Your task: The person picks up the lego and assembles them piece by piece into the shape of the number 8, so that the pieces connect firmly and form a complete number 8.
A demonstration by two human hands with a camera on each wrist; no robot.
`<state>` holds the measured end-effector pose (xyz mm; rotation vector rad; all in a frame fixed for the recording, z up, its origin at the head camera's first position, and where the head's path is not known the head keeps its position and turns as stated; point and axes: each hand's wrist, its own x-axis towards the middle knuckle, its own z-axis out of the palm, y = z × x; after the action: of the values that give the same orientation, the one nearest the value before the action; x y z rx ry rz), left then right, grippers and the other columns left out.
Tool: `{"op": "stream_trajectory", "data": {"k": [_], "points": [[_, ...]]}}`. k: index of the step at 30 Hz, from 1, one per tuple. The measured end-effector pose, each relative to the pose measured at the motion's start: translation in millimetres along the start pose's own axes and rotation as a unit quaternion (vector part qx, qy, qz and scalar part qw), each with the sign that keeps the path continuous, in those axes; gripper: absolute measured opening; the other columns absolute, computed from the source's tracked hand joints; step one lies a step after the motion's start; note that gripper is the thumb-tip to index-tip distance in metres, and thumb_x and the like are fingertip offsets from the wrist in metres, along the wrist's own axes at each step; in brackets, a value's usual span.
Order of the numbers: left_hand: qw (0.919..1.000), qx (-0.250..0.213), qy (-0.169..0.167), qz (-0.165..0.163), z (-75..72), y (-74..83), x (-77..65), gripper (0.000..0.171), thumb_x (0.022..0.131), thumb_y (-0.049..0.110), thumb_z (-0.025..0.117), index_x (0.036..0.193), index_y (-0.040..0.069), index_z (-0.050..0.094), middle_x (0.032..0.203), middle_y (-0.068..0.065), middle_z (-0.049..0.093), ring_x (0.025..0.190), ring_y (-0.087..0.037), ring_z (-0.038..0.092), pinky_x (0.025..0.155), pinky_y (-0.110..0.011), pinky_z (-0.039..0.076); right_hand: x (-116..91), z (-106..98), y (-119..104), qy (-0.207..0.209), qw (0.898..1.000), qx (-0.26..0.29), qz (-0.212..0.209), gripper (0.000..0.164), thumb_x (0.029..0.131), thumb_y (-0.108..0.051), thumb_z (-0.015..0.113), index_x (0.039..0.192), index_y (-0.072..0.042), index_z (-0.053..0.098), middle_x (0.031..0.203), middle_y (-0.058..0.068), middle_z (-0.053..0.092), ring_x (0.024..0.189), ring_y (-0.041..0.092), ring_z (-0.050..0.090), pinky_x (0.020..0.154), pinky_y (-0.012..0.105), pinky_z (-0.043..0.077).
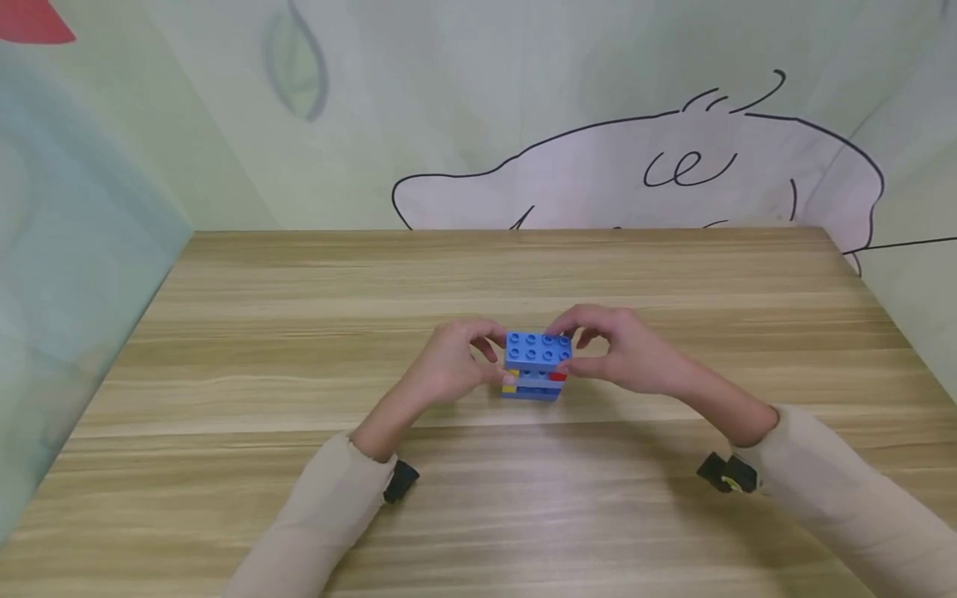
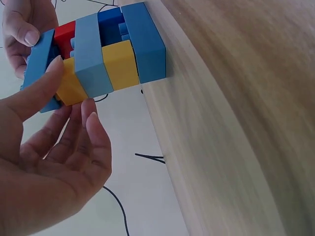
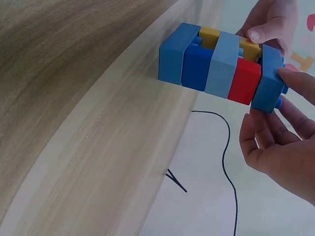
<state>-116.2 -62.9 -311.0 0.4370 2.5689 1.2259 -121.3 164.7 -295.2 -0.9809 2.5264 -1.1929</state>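
A stack of toy building bricks stands upright on the table between both hands. Its bottom is a blue brick [image 3: 171, 61], carrying a yellow brick [image 2: 120, 65] and a dark blue brick [image 3: 197, 69]. Above them lies a light blue brick [image 2: 91, 56], then an upper yellow brick [image 2: 73, 84] and a red brick [image 3: 244, 82]. A studded blue brick [image 1: 532, 350] tops it. My left hand [image 1: 449, 361] pinches the stack's left end around the upper yellow brick. With thumb and fingers, my right hand [image 1: 631, 349] grips the top brick's right end. Whether that brick sits fully down, I cannot tell.
The wood-grain table [image 1: 299, 274] extends around the stack. Behind its far edge stands a pale wall [image 1: 463, 100] with a line drawing. Dark wrist devices [image 1: 401, 482] show at both sleeve cuffs.
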Motion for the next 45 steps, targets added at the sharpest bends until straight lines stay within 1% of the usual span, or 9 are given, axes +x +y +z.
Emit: {"op": "stream_trajectory", "data": {"k": [5,10,16,19,22,28,34,40,45], "points": [[0.9998,0.012,-0.005,0.012,-1.1,0.8,0.0,0.037,0.072,0.010,0.078,0.105,0.007,0.064,0.100,-0.002,0.062,0.086,-0.015,0.057,0.074,-0.028,0.048,1,0,-1,0.000,1.000,-0.001,-0.005,0.031,0.078,-0.003,0.071,0.107,-0.001,0.062,0.107,0.007,0.061,0.090,0.018,0.054,0.080,0.039,0.048],[0.9983,-0.012,-0.027,0.050,-5.6,-0.6,-2.3,0.044,0.076,0.016,0.075,0.116,0.007,0.059,0.103,-0.004,0.062,0.090,-0.017,0.057,0.073,-0.027,0.050,1,-1,-2,-0.001,1.000,-0.002,-0.005,0.032,0.077,-0.003,0.072,0.107,-0.001,0.062,0.106,0.007,0.061,0.090,0.018,0.055,0.080,0.037,0.049],[0.9959,-0.029,-0.021,0.083,-9.2,-0.3,-6.2,0.034,0.083,0.021,0.068,0.113,0.005,0.061,0.105,-0.005,0.063,0.091,-0.017,0.058,0.077,-0.029,0.049,2,-1,-2,0.000,1.000,0.005,-0.008,0.030,0.078,-0.004,0.071,0.107,0.000,0.062,0.106,0.008,0.061,0.089,0.018,0.055,0.079,0.037,0.049],[0.9957,-0.032,-0.017,0.085,-9.5,0.5,-6.5,0.033,0.083,0.020,0.068,0.111,0.004,0.062,0.104,-0.006,0.063,0.090,-0.017,0.059,0.077,-0.029,0.049,2,0,-2,-0.002,1.000,0.011,-0.001,0.031,0.078,-0.002,0.071,0.108,0.001,0.061,0.107,0.009,0.061,0.091,0.020,0.055,0.080,0.039,0.049],[0.9965,-0.037,-0.016,0.073,-9.4,0.7,-6.7,0.032,0.083,0.020,0.069,0.111,0.005,0.063,0.104,-0.005,0.063,0.089,-0.016,0.059,0.076,-0.029,0.050,2,0,-2,-0.006,1.000,0.019,0.018,0.033,0.078,-0.002,0.071,0.108,0.002,0.059,0.107,0.011,0.060,0.092,0.021,0.056,0.081,0.042,0.049],[0.9973,-0.041,-0.012,0.059,-8.0,-1.7,-8.2,0.036,0.082,0.022,0.070,0.112,0.004,0.063,0.106,-0.005,0.062,0.088,-0.017,0.058,0.069,-0.027,0.048,1,0,-3,-0.010,0.998,0.022,0.055,0.031,0.079,-0.008,0.071,0.107,0.002,0.060,0.103,0.010,0.061,0.089,0.021,0.057,0.082,0.039,0.049],[0.9973,-0.039,-0.013,0.061,-7.4,-2.3,-9.0,0.037,0.082,0.023,0.070,0.113,0.005,0.062,0.106,-0.005,0.062,0.089,-0.017,0.058,0.069,-0.027,0.047,-2,2,1,0.006,1.000,0.017,0.020,0.030,0.078,-0.007,0.072,0.105,0.001,0.062,0.101,0.007,0.063,0.087,0.018,0.058,0.080,0.037,0.050],[0.9972,-0.042,-0.019,0.059,-6.9,-3.4,-8.8,0.037,0.082,0.022,0.069,0.113,0.004,0.061,0.106,-0.006,0.062,0.091,-0.018,0.057,0.071,-0.028,0.048,-5,6,5,0.034,0.998,-0.027,-0.038,0.029,0.077,-0.008,0.073,0.103,-0.002,0.063,0.099,0.002,0.063,0.086,0.013,0.057,0.077,0.031,0.050],[0.9967,-0.044,-0.018,0.066,-6.2,-3.9,-8.9,0.036,0.082,0.020,0.070,0.112,0.004,0.061,0.105,-0.006,0.062,0.090,-0.018,0.058,0.071,-0.028,0.048,-7,9,6,0.051,0.995,-0.059,-0.070,0.029,0.077,-0.008,0.073,0.103,-0.002,0.063,0.099,0.003,0.064,0.086,0.013,0.057,0.075,0.034,0.050]]}}
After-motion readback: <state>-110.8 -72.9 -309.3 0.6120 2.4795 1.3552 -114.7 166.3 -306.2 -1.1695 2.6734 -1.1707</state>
